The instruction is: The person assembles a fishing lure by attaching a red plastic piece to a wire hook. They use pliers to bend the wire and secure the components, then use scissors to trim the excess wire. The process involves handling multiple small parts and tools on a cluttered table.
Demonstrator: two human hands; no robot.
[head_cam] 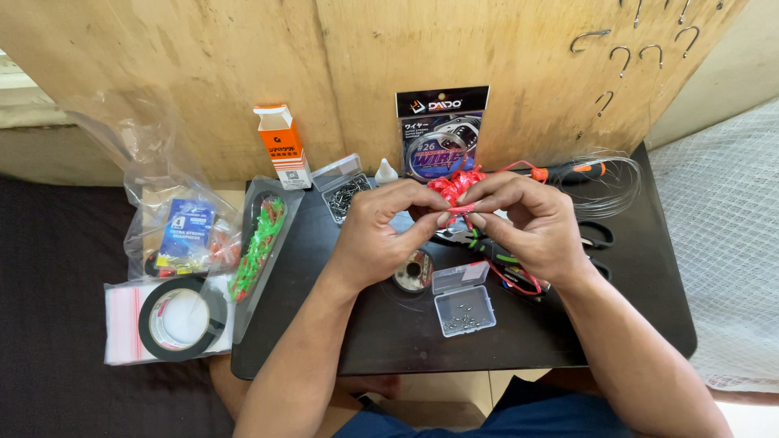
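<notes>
Both hands meet above the middle of a dark counter (633, 324), pinching a short red piece (461, 209) between them. The left hand (381, 231) closes thumb and forefinger on its left end; the right hand (527, 227) grips the right end the same way. The piece lies roughly level, its long axis running left to right from one set of fingertips to the other, so neither hand is nearer: each has an end. Just behind the fingertips, farther from the person, a bunch of red strands (454, 182) rises; whether the pinched piece is joined to it cannot be told.

Under the hands on the counter lie a small spool (415, 270) and a clear lidded box (464, 308) of tiny metal bits, the spool below the left wrist, the box nearer the person. A second clear box (345, 191) of hooks sits behind the left hand, beside a small white bottle (386, 172) and an upright wire packet (442, 130) leaning on the plywood wall. A coil of thin wire (604, 182) lies to the right. A long tray of green lures (260, 243) runs along the counter's left edge, with an orange carton (280, 146) behind it. Off the counter to the left rest a plastic bag (174, 223) and a roll of black tape (182, 318).
</notes>
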